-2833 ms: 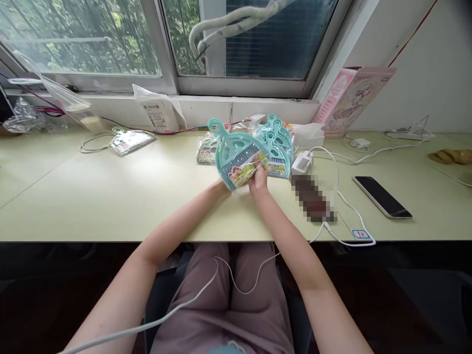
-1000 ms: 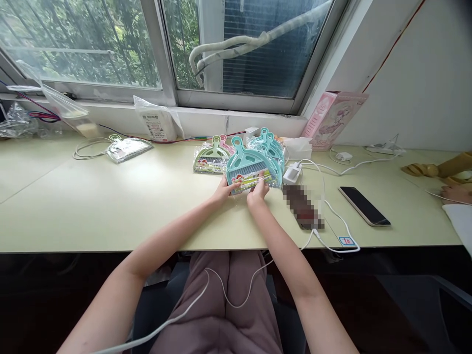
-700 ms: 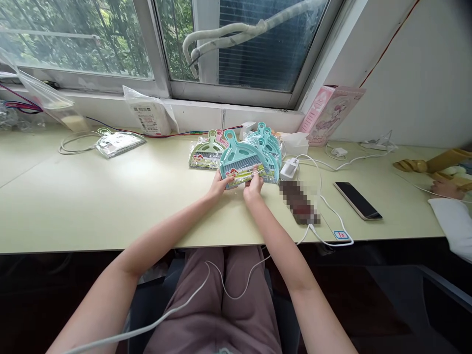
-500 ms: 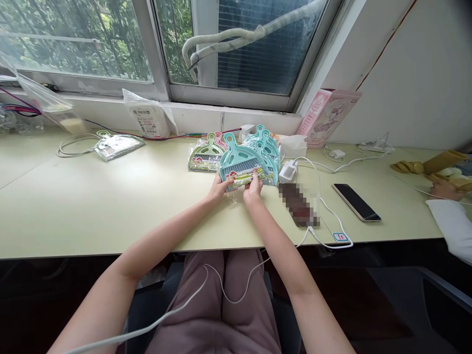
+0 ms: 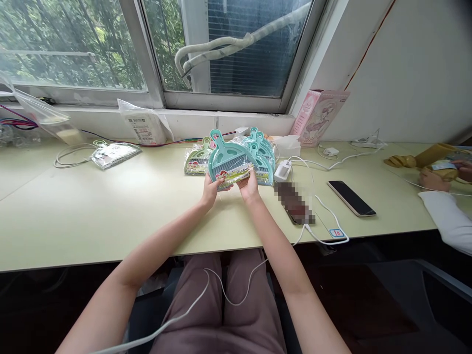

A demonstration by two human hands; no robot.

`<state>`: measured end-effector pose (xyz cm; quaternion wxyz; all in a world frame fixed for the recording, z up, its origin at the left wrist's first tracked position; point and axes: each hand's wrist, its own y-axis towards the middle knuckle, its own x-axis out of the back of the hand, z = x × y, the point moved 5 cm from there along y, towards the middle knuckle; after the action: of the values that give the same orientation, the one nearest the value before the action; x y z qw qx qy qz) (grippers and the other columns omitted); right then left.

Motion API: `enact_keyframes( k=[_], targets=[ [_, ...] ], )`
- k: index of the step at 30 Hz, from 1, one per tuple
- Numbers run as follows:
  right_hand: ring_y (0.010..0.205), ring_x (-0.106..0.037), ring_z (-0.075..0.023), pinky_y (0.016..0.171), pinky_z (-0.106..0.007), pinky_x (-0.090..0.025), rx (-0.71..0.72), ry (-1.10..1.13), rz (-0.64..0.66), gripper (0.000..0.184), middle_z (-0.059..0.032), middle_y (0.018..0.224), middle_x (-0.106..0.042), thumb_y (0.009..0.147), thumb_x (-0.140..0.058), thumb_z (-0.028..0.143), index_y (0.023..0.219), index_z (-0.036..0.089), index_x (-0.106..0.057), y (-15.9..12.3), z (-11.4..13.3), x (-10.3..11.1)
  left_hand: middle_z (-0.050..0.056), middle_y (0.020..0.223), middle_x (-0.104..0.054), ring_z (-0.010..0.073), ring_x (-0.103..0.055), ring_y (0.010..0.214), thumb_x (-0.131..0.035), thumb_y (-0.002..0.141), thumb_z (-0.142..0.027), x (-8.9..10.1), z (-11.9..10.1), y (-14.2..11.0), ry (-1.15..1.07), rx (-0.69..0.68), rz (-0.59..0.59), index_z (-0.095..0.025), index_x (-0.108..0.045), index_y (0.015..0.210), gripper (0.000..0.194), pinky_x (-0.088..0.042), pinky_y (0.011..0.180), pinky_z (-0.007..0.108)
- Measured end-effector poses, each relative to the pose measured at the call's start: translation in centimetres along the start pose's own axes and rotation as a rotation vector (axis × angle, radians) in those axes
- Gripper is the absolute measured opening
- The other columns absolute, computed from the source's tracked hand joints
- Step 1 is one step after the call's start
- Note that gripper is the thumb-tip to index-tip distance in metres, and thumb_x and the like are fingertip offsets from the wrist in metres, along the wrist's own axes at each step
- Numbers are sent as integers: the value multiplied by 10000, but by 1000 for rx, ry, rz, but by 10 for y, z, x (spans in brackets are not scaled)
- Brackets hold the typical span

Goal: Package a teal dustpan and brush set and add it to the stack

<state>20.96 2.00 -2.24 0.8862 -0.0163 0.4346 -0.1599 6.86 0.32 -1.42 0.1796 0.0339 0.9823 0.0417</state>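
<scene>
Turquoise dustpan [image 5: 229, 153] rotated nearer level since earlier frame; handle [image 5: 220, 141] points away, leaning left. Left hand [image 5: 209, 191] clamped on left edge, right hand [image 5: 250, 188] on right.

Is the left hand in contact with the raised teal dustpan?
Touching. The head view shows the left hand at the wrapped teal dustpan, its thumb lying over the lower left corner and fingertips showing just below the label's edge.

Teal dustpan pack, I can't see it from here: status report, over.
Left hand and right hand gripping teal dustpan pack, handle up. Other teal packs close behind.
</scene>
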Motion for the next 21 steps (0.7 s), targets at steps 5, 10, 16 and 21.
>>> enact_keyframes(
  k=[5,10,16,21],
  targets=[
    [685,-674,-102,692,-218,-586,-44,-93,63,189,48,693,-677,746,-592,32,783,202,-518,-5,1,-8,70,1119,-632,244,-725,810,-729,626,-289,5,-4,4,-3,-49,-15,-219,-405,1154,623,-636,682,426],
    [723,-689,-105,751,-225,-594,-14,-181,82,309,61,717,-674,676,-639,-38,816,202,-503,-7,0,-8,91,1126,-626,224,-707,800,-760,653,-324,4,-2,4,38,-35,-1,-211,-398,1155,629,-623,635,388],
    [759,-699,-112,798,-234,-593,18,-196,130,345,54,769,-691,676,-637,-45,925,186,-571,-4,1,-7,69,1087,-614,184,-677,773,-815,640,-373,2,-2,3,100,-87,11,-223,-378,1216,738,-617,597,349],
    [735,-694,-102,784,-219,-586,6,-207,81,390,55,777,-697,680,-618,-72,976,178,-582,-3,1,-5,61,1070,-617,151,-676,684,-814,653,-383,1,0,4,92,-69,39,-213,-370,1153,690,-615,583,343]
  ],
)
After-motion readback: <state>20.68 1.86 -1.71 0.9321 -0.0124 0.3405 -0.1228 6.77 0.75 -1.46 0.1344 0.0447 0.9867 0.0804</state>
